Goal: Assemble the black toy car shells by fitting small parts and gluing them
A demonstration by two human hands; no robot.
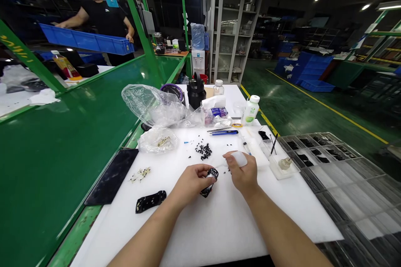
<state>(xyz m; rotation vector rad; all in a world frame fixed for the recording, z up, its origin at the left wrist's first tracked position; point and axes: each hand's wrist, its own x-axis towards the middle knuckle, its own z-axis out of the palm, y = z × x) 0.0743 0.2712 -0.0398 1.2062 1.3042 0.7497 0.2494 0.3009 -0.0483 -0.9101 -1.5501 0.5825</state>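
Bare forearms reach over a white foam pad. Near the pad's centre, the left hand has its grip clamped on a glossy black speckled plastic piece, tilted so that it faces the right hand. That hand's grip closes on a soft white wipe (how it is pinched is hard to make out). Beyond the held piece on the pad lies a heap of small black granules, and to its left rests a similar black speckled piece, set well apart from the hands. Fingers hide much of the held piece, so its full shape cannot be told.
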